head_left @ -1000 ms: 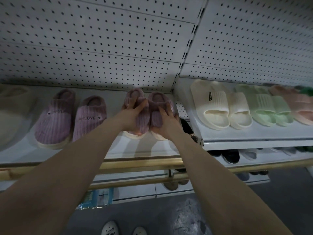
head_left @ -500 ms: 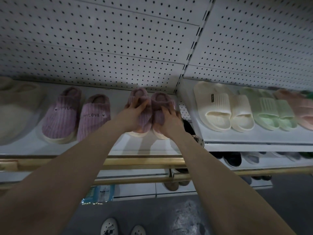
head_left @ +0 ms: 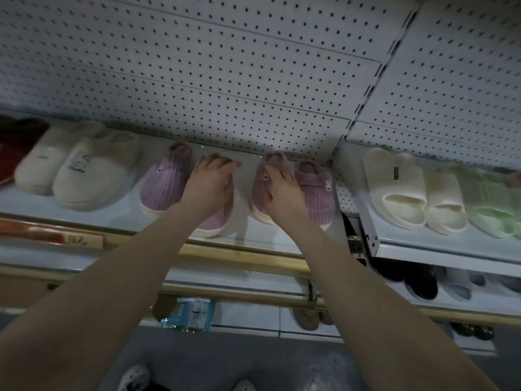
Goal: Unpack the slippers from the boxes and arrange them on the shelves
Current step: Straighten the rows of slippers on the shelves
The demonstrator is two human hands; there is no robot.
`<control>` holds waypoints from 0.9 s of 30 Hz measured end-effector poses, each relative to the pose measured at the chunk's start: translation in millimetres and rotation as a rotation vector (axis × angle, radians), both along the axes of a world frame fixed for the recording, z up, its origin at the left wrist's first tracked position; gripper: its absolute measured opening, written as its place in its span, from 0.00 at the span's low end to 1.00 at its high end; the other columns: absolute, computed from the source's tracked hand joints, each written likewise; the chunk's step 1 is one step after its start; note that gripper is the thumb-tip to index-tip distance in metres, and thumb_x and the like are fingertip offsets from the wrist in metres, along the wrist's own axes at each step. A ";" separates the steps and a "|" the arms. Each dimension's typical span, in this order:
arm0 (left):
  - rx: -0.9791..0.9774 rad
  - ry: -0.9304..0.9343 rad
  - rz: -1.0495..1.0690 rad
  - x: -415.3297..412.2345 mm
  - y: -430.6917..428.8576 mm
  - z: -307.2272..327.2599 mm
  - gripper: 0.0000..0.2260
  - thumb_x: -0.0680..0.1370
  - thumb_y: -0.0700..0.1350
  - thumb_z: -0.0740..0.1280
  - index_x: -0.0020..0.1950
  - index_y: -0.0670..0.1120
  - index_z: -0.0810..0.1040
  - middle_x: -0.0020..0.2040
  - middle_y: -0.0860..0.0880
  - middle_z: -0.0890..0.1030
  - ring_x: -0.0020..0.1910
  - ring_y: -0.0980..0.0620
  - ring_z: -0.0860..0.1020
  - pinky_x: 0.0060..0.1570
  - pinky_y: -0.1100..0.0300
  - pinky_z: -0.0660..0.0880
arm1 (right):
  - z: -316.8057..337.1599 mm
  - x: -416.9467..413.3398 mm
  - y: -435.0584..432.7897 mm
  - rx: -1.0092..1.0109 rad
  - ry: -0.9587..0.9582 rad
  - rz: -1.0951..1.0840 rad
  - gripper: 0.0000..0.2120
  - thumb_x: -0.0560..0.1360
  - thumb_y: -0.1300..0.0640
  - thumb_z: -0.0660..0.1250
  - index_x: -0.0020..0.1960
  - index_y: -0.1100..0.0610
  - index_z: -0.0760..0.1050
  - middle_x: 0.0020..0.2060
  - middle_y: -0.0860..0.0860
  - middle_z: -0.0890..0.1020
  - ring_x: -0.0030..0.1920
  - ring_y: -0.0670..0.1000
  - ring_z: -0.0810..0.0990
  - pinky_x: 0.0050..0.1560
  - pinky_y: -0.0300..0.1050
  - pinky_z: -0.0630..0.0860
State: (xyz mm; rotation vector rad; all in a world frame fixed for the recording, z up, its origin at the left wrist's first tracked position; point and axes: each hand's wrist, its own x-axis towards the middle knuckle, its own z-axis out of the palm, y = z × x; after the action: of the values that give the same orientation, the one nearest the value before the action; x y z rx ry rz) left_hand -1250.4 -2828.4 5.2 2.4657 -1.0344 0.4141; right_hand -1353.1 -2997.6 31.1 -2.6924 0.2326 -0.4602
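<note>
Four purple slippers (head_left: 166,176) stand on the shelf (head_left: 267,238), toes toward the person and heels toward the pegboard (head_left: 225,80), so each long axis runs front to back. They form two pairs with a bare gap between them. The left hand (head_left: 210,184) lies flat on the inner slipper of the left pair (head_left: 214,221), covering most of it; its fingers look spread rather than clamped, though a real grip cannot be ruled out. The right hand (head_left: 282,190) rests on the inner slipper of the right pair (head_left: 260,187), fingers draped over its upper; whether it pinches or merely presses cannot be told. Each hand is nearest its own pair, so any sideways nudge to even the spacing would likely fall to that hand.

Counted: four purple slippers, two cream plush slippers (head_left: 84,170) to the left, two cream slides (head_left: 394,187) and green slides (head_left: 490,210) on the right shelf.
</note>
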 end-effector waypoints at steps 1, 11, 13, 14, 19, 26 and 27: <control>-0.003 -0.002 0.042 5.4 10.1 0.2 0.24 0.69 0.44 0.62 0.65 0.47 0.76 0.60 0.45 0.79 0.62 0.36 0.73 0.61 0.42 0.70 | 0.7 4.6 8.1 -0.008 0.018 0.004 0.26 0.75 0.62 0.64 0.73 0.57 0.69 0.66 0.61 0.75 0.64 0.62 0.74 0.58 0.53 0.72; 0.205 0.388 0.110 63.9 93.0 -3.2 0.41 0.71 0.55 0.71 0.78 0.51 0.52 0.77 0.43 0.56 0.73 0.34 0.59 0.65 0.37 0.68 | -7.9 40.4 97.0 0.173 0.298 -0.043 0.39 0.74 0.42 0.69 0.79 0.48 0.55 0.70 0.57 0.65 0.66 0.64 0.72 0.63 0.54 0.72; 0.212 0.389 0.038 70.7 102.3 -4.9 0.45 0.69 0.55 0.73 0.79 0.50 0.50 0.78 0.44 0.54 0.73 0.33 0.60 0.63 0.38 0.70 | -9.2 43.0 105.9 0.184 0.351 -0.069 0.43 0.73 0.42 0.71 0.80 0.47 0.51 0.70 0.58 0.65 0.66 0.64 0.72 0.64 0.53 0.71; 0.209 0.386 0.018 72.9 105.5 -4.0 0.46 0.69 0.54 0.73 0.79 0.51 0.49 0.78 0.44 0.54 0.72 0.32 0.60 0.62 0.37 0.71 | -9.6 44.2 108.5 0.190 0.371 -0.088 0.45 0.72 0.42 0.72 0.80 0.46 0.49 0.70 0.58 0.65 0.66 0.64 0.72 0.64 0.53 0.71; 0.248 0.381 -0.032 78.4 110.9 -1.0 0.43 0.69 0.53 0.74 0.78 0.50 0.53 0.76 0.38 0.53 0.67 0.30 0.67 0.59 0.39 0.73 | -12.6 48.1 121.4 0.154 0.428 -0.196 0.52 0.69 0.36 0.72 0.79 0.40 0.40 0.65 0.60 0.69 0.62 0.65 0.75 0.62 0.57 0.74; 0.280 0.416 -0.076 81.8 118.9 2.2 0.39 0.67 0.56 0.75 0.73 0.52 0.61 0.74 0.38 0.55 0.64 0.30 0.69 0.62 0.40 0.72 | -15.9 52.4 135.0 0.104 0.445 -0.291 0.53 0.69 0.35 0.72 0.80 0.42 0.40 0.68 0.60 0.69 0.64 0.63 0.73 0.63 0.55 0.73; 0.283 0.420 -0.085 81.7 119.5 4.0 0.39 0.67 0.56 0.75 0.73 0.52 0.61 0.74 0.38 0.55 0.63 0.29 0.70 0.62 0.40 0.72 | -15.4 52.3 135.9 0.119 0.431 -0.295 0.53 0.69 0.36 0.72 0.80 0.42 0.41 0.68 0.60 0.69 0.64 0.64 0.74 0.63 0.54 0.73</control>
State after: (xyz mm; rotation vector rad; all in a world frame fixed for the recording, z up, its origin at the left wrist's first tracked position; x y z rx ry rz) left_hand -1168.7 -2708.9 9.3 2.5765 -1.0654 -0.2881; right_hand -1300.8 -2861.6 15.7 -2.6169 0.7585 0.0626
